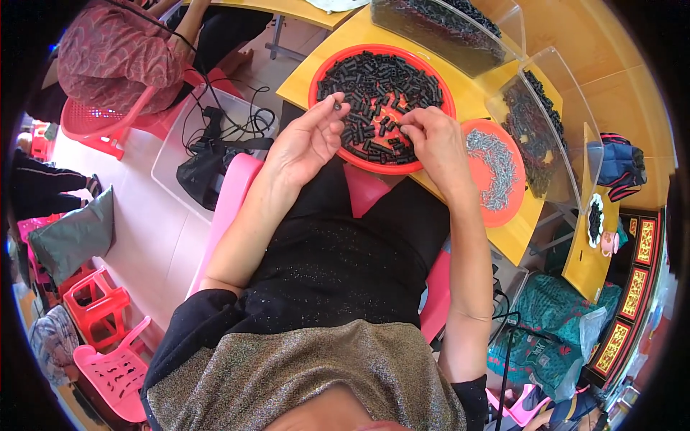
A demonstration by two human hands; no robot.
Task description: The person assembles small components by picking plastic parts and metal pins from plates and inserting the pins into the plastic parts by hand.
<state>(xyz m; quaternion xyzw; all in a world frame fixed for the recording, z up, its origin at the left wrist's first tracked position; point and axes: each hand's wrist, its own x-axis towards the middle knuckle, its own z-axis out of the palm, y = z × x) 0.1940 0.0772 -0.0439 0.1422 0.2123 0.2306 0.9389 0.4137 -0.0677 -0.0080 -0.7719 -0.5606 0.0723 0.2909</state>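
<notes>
A round red tray sits at the table's near edge, heaped with small black cylindrical parts. Over its left rim my left hand is turned palm up, thumb and forefinger pinching a small black part. My right hand reaches over the tray's right side, fingertips pinched together low among the parts; what lies between them is too small and hidden to make out. Just right of that hand, a smaller orange-red tray holds many small silver metal pieces that look like screws or pins.
Clear plastic bins of dark parts stand at the back and right of the yellow table. On the left are a translucent tub with cables and a black bag, red stools and another seated person. My pink chair surrounds me.
</notes>
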